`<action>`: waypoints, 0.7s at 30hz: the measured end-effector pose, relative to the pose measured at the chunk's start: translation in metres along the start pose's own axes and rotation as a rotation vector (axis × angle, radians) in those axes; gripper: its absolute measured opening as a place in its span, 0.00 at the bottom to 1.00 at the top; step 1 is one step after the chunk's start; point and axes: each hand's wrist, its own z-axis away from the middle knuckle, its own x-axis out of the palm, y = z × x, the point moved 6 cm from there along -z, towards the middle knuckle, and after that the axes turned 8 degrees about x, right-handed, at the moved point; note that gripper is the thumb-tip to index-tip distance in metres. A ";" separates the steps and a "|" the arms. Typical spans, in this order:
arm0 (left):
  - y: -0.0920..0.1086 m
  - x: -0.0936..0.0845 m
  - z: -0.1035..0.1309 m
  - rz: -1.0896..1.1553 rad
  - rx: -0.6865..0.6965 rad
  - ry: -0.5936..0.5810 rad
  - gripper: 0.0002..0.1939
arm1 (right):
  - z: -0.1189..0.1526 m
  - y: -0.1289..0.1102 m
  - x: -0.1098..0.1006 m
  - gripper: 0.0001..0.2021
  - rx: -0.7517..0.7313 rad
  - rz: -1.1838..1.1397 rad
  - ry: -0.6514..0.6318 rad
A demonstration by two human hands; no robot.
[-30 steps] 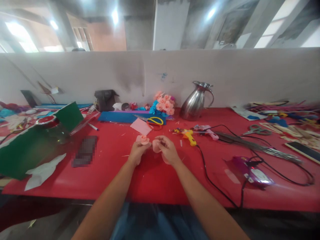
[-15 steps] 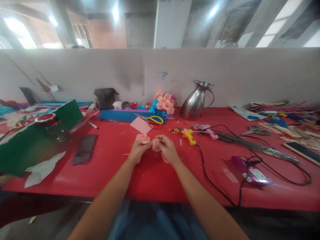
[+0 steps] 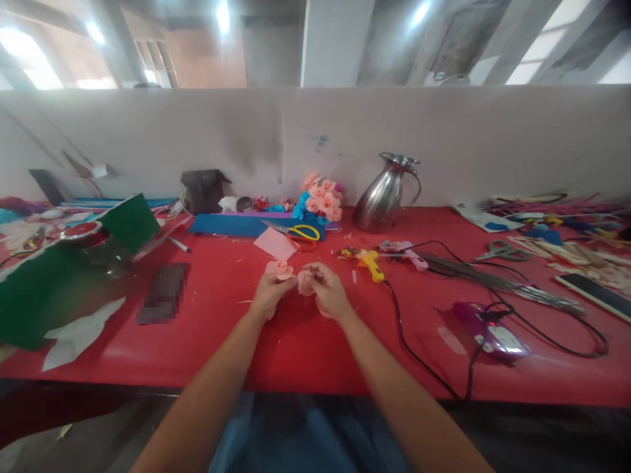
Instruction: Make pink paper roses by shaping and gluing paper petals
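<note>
My left hand point(image 3: 269, 295) is closed on a small peach paper flower point(image 3: 280, 269), whose petals show above the fingers. Pinched in my right hand point(image 3: 329, 292) is a loose peach paper petal point(image 3: 305, 283), close beside the flower. Whether petal and flower touch, I cannot make out. Just beyond the hands lie pink paper point(image 3: 276, 244) and yellow-handled scissors point(image 3: 304, 232). A bunch of finished-looking peach paper flowers point(image 3: 323, 200) stands by the wall. To the right of my right hand rests a yellow glue gun point(image 3: 371, 265).
A steel jug point(image 3: 382, 200) stands at the back. A pink glue gun point(image 3: 417, 260), wires point(image 3: 517, 289), a purple box point(image 3: 493, 334) with black cords and a phone point(image 3: 596, 293) lie right. Leftward are a jar point(image 3: 106, 253), green board point(image 3: 34, 295) and white scrap point(image 3: 81, 332).
The view has shifted slightly, so everything sits a little further left and higher. Both hands keep their hold on flower and petal, with barely any movement between them.
</note>
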 end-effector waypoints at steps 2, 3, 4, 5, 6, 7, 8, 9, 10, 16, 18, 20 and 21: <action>-0.001 0.000 0.000 0.003 -0.008 -0.003 0.13 | 0.000 0.001 0.000 0.09 -0.005 0.000 0.000; -0.001 0.000 0.000 0.008 -0.006 -0.008 0.12 | 0.000 0.001 0.000 0.09 -0.007 0.000 -0.005; -0.001 0.000 0.001 0.014 -0.004 -0.013 0.12 | 0.000 0.001 0.000 0.09 -0.008 0.002 -0.008; 0.000 0.000 0.001 0.021 -0.002 -0.016 0.12 | 0.000 0.000 0.000 0.09 -0.009 0.004 -0.008; 0.000 0.000 0.001 0.028 -0.002 -0.009 0.12 | 0.000 -0.001 0.000 0.09 -0.009 0.009 -0.006; 0.000 -0.001 0.001 0.031 -0.003 0.002 0.12 | 0.000 -0.002 0.000 0.09 -0.009 0.014 -0.002; 0.000 -0.001 0.001 0.032 -0.005 0.012 0.12 | 0.001 -0.003 0.000 0.09 -0.010 0.018 0.006; 0.000 -0.001 0.001 0.033 -0.006 0.017 0.12 | 0.001 -0.004 -0.001 0.09 -0.010 0.022 0.012; 0.000 -0.001 0.000 0.036 -0.004 0.016 0.12 | 0.001 -0.005 -0.001 0.09 -0.008 0.024 0.013; 0.001 0.001 0.000 0.029 0.008 0.001 0.12 | 0.001 -0.003 -0.001 0.10 0.001 0.032 -0.003; 0.000 0.000 0.000 0.020 0.000 0.000 0.13 | 0.001 -0.001 -0.002 0.10 0.003 0.043 -0.006; -0.001 0.000 -0.001 0.022 0.001 -0.006 0.12 | 0.001 0.000 -0.002 0.10 0.003 0.048 -0.004; -0.001 0.000 -0.001 0.027 0.006 -0.007 0.12 | 0.001 0.000 -0.002 0.10 0.002 0.050 -0.002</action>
